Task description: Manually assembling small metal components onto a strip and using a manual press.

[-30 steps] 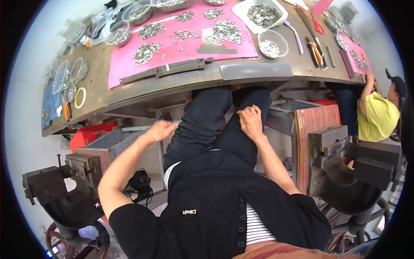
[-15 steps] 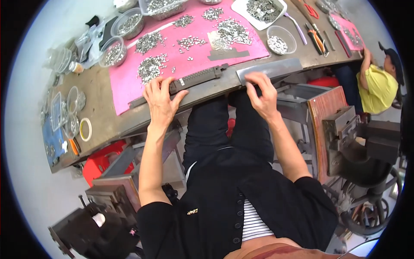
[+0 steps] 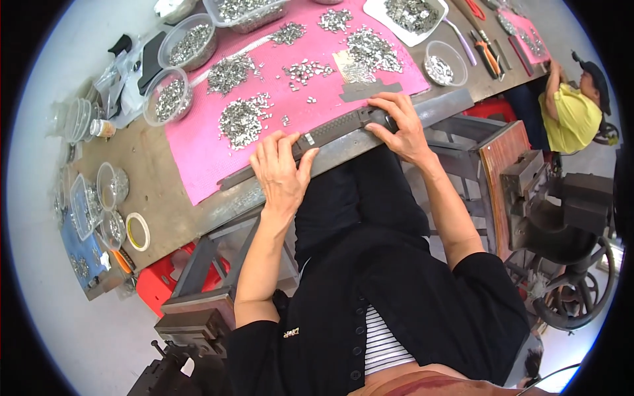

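A long dark metal bar (image 3: 333, 131) with a row of small slots along its top lies slantwise at the near edge of the workbench. My left hand (image 3: 281, 168) grips its left part, fingers over the far side and thumb on the near side. At the bar's right end, my right hand (image 3: 399, 129) is closed, its fingers and thumb around a dark rounded piece (image 3: 380, 119) that is partly hidden. Just beyond the bar are heaps of small silvery metal pieces (image 3: 243, 122) on a pink mat (image 3: 198, 148). Flat grey strips (image 3: 370, 91) lie there too.
A bright metal plate (image 3: 446, 107) runs along the bench edge at right. Tubs of metal bits (image 3: 168, 99) stand at left, another tub (image 3: 444, 64) at right beside pliers (image 3: 487, 59). A tape ring (image 3: 137, 232) lies at left. A person in yellow (image 3: 573, 119) sits far right.
My right hand has come left from beside the metal plate onto the bar's right end. My left hand keeps its hold on the bar. The whole view has shifted and turned a little.
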`<control>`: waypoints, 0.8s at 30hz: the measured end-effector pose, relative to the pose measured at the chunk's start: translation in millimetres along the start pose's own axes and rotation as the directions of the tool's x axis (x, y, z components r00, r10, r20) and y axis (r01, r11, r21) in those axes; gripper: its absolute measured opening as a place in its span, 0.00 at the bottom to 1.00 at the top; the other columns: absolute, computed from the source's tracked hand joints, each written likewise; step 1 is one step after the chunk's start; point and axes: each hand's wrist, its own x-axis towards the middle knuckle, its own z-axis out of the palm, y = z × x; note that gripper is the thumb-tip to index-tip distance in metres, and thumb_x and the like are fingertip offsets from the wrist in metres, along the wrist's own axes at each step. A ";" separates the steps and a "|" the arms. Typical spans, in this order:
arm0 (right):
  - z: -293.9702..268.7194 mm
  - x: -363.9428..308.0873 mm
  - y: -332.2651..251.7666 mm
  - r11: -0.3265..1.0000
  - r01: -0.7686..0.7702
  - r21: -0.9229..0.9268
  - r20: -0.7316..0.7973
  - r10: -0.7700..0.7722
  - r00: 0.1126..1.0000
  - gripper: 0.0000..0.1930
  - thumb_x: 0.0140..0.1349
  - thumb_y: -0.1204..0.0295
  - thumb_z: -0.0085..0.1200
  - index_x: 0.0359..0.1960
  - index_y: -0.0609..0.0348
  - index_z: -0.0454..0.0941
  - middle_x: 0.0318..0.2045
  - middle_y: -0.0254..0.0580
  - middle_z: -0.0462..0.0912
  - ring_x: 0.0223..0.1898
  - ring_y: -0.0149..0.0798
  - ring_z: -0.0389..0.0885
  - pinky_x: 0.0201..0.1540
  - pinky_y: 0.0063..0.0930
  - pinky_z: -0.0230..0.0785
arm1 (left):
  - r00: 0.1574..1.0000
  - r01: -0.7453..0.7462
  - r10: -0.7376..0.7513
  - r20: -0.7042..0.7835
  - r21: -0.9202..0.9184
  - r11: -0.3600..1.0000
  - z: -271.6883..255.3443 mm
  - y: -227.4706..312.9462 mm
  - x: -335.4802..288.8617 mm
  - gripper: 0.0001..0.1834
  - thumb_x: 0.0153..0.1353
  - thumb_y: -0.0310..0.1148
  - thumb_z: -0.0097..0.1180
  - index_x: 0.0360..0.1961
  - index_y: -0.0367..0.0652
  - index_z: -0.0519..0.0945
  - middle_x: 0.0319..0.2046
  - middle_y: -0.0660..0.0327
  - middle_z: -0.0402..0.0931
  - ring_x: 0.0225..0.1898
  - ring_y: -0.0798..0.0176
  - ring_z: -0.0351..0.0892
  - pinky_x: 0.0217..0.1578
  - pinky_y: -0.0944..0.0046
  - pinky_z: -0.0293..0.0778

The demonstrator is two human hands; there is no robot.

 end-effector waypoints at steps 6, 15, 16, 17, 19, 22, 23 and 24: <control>2.9 1.5 0.6 0.998 -0.020 0.057 0.049 0.017 0.999 0.23 0.53 0.70 0.70 0.52 0.58 0.81 0.51 0.45 0.79 0.54 0.49 0.75 0.59 0.40 0.68 | 1.000 0.010 -0.010 0.004 0.068 0.998 -0.5 -2.4 -8.2 0.24 0.55 0.43 0.72 0.49 0.44 0.80 0.47 0.56 0.74 0.48 0.50 0.73 0.49 0.51 0.65; -41.2 21.6 28.9 0.999 -0.013 0.041 -0.028 0.014 0.999 0.16 0.63 0.75 0.61 0.53 0.59 0.80 0.46 0.48 0.82 0.47 0.46 0.83 0.50 0.37 0.75 | 0.999 -0.047 0.046 0.008 0.099 0.994 -0.1 -4.8 -6.5 0.25 0.53 0.41 0.72 0.51 0.46 0.81 0.46 0.57 0.74 0.47 0.51 0.73 0.52 0.51 0.64; -53.1 32.1 40.9 0.995 0.008 -0.103 -0.082 -0.016 0.996 0.13 0.63 0.76 0.60 0.49 0.60 0.82 0.43 0.46 0.82 0.46 0.46 0.81 0.50 0.37 0.74 | 0.999 -0.053 0.053 0.005 0.100 0.994 -0.9 -4.1 -6.0 0.25 0.53 0.41 0.72 0.51 0.46 0.81 0.46 0.57 0.74 0.47 0.51 0.73 0.52 0.51 0.64; -65.3 41.7 54.6 0.975 0.036 -0.220 -0.064 -0.051 0.997 0.12 0.62 0.77 0.60 0.47 0.60 0.82 0.42 0.45 0.82 0.45 0.47 0.80 0.49 0.37 0.74 | 0.999 -0.041 0.040 0.012 0.102 0.994 -2.7 -2.3 -6.0 0.25 0.52 0.39 0.73 0.51 0.46 0.81 0.45 0.56 0.75 0.49 0.51 0.74 0.52 0.52 0.64; -76.7 59.9 75.7 0.924 0.102 -0.368 -0.065 -0.135 0.989 0.07 0.60 0.76 0.60 0.41 0.59 0.83 0.38 0.41 0.81 0.44 0.47 0.78 0.50 0.39 0.71 | 0.999 -0.040 0.040 -0.003 0.093 0.995 -1.3 -1.3 -4.3 0.25 0.52 0.39 0.73 0.51 0.45 0.81 0.45 0.56 0.75 0.49 0.51 0.74 0.53 0.52 0.64; -70.3 75.3 89.0 0.779 0.196 -0.596 0.115 -0.159 0.981 0.05 0.59 0.73 0.60 0.37 0.56 0.84 0.38 0.39 0.81 0.48 0.45 0.77 0.55 0.40 0.67 | 1.000 -0.023 0.024 -0.016 0.069 0.997 1.6 -1.4 -6.5 0.25 0.53 0.39 0.72 0.52 0.45 0.81 0.46 0.56 0.76 0.51 0.52 0.74 0.55 0.52 0.63; -62.5 77.0 92.5 0.765 0.205 -0.611 0.130 -0.159 0.979 0.04 0.59 0.71 0.59 0.34 0.55 0.84 0.38 0.38 0.81 0.50 0.44 0.76 0.59 0.43 0.64 | 0.998 -0.030 0.033 -0.055 0.057 0.998 2.4 -3.2 -7.3 0.24 0.53 0.39 0.71 0.51 0.45 0.82 0.46 0.56 0.76 0.50 0.52 0.74 0.55 0.52 0.63; -56.2 76.9 94.4 0.768 0.202 -0.608 0.128 -0.157 0.979 0.04 0.59 0.71 0.59 0.34 0.55 0.84 0.38 0.38 0.81 0.50 0.44 0.76 0.59 0.43 0.64 | 0.995 -0.032 0.037 -0.098 0.047 0.998 2.1 -2.7 -6.7 0.23 0.53 0.39 0.71 0.50 0.45 0.82 0.45 0.56 0.76 0.49 0.52 0.74 0.55 0.52 0.63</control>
